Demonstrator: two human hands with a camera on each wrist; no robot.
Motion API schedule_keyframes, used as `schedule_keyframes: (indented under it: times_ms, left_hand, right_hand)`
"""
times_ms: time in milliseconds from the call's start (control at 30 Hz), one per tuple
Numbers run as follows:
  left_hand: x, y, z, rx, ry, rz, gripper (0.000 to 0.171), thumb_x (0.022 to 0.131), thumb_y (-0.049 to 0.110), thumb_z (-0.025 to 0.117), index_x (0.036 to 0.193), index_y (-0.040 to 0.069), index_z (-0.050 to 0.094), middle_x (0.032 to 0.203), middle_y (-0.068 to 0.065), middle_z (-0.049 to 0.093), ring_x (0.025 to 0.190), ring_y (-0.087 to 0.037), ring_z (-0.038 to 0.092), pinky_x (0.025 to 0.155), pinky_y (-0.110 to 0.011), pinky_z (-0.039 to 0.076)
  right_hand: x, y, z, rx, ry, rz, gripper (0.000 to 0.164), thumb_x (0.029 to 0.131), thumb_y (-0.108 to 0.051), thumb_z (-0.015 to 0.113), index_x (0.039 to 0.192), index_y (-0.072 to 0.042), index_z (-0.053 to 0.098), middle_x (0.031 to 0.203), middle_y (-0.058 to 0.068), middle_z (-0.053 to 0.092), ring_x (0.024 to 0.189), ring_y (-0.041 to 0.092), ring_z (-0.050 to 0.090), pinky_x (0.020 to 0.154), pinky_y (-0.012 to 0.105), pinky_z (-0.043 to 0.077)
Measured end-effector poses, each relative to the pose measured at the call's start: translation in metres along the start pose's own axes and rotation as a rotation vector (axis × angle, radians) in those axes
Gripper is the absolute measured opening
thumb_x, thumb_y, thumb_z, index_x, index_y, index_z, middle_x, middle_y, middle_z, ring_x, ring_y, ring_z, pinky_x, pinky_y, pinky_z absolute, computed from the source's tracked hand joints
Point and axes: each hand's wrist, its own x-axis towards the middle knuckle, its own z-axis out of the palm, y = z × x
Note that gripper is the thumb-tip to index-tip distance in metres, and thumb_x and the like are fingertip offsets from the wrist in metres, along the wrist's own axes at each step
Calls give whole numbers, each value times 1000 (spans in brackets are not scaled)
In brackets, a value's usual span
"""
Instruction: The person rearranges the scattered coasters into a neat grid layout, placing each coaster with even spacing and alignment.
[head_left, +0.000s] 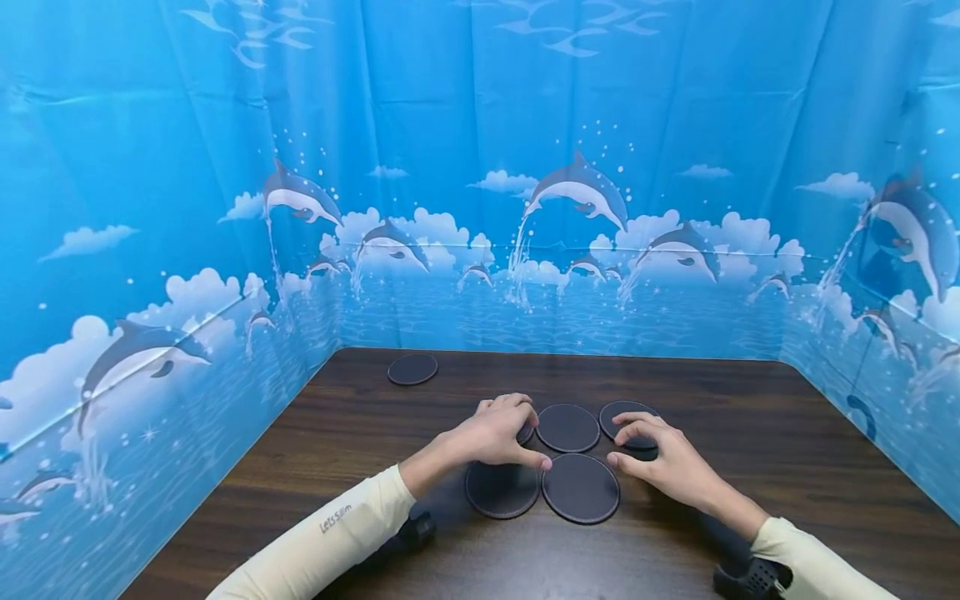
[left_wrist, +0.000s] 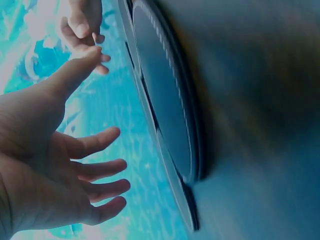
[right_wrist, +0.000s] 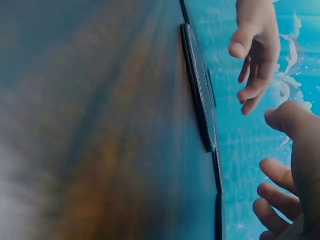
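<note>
Several round dark coasters with stitched rims lie flat in a cluster on the table. My left hand (head_left: 497, 429) hovers over the cluster's left side, fingers spread and holding nothing. Beneath it are the front left coaster (head_left: 501, 493) and a mostly hidden back left coaster (head_left: 524, 434). Between the hands lie the front right coaster (head_left: 581, 490) and the back middle coaster (head_left: 568, 428). Near the back right coaster (head_left: 617, 413), partly covering it from view, is my right hand (head_left: 667, 462), thumb and fingers apart with nothing between them. In the left wrist view, a coaster (left_wrist: 162, 92) stands clear of the fingers.
Another dark coaster (head_left: 412, 370) lies alone near the table's far left edge. The dark wood-grain table (head_left: 712, 400) is bounded at the back and sides by a blue dolphin-print curtain (head_left: 465, 125). Black wrist devices (head_left: 752, 577) sit under both sleeves.
</note>
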Motion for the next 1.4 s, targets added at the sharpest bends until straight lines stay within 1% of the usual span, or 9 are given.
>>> schedule_keyframes:
  times_ms: [100,200,400,633,700,833,1033,1200,1400]
  left_hand:
    - [2,-11,-5,-25,34,-26,66,85,61,76,129,13,64,147,-7,47,133,-28,44,107,-55,31]
    - [5,-24,-9,-40,49,-47,67,87,58,76,132,11,62,147,-8,47,133,-28,44,107,-56,30]
    - [7,-55,-14,-59,91,-101,67,88,55,76,134,10,60,144,-9,48,131,-30,45,104,-57,32]
    - [6,-80,-21,-78,128,-171,65,88,54,76,132,10,61,140,-10,51,128,-32,47,104,-59,31]
    - [6,-85,-24,-85,133,-189,65,88,52,77,133,8,61,137,-11,52,126,-33,48,104,-60,31]
    - [5,-104,-28,-96,144,-230,68,88,51,78,134,5,60,135,-13,54,122,-35,50,99,-59,34]
    - [1,-140,-31,-91,140,-336,70,89,53,75,136,4,59,136,-15,51,121,-37,49,94,-56,37]
    - [0,-166,-34,-106,147,-390,68,91,51,74,136,3,58,130,-17,52,119,-39,49,94,-59,35]
    - [-4,-196,-40,-109,152,-466,68,92,50,73,139,2,56,137,-21,48,120,-43,47,96,-61,33]
  right_hand:
    - [10,-2,3,-3,4,-11,22,91,-35,80,100,-16,71,133,8,61,127,34,52,94,63,42]
    - [24,-5,7,10,6,-20,22,91,-34,80,101,-16,72,134,8,61,128,35,51,95,64,41]
    - [57,-18,20,49,1,-26,21,91,-32,80,103,-16,72,135,5,60,131,33,49,96,64,40]
    - [91,-30,45,119,-4,-46,17,93,-35,78,100,-21,71,134,5,61,132,32,49,101,64,38]
    - [99,-33,53,132,-8,-42,17,94,-35,77,100,-20,71,135,7,61,132,32,49,101,64,38]
    - [119,-41,67,161,-2,-9,20,94,-36,76,101,-17,72,135,7,61,132,31,49,104,62,37]
    - [147,-57,85,223,13,57,24,95,-34,74,106,-13,73,136,8,60,135,31,46,107,60,35]
    - [163,-66,103,271,21,100,26,96,-32,74,108,-9,72,136,14,60,130,31,50,103,57,40]
    - [181,-72,123,252,-15,149,29,96,-35,73,110,-10,72,135,10,59,125,30,54,96,51,47]
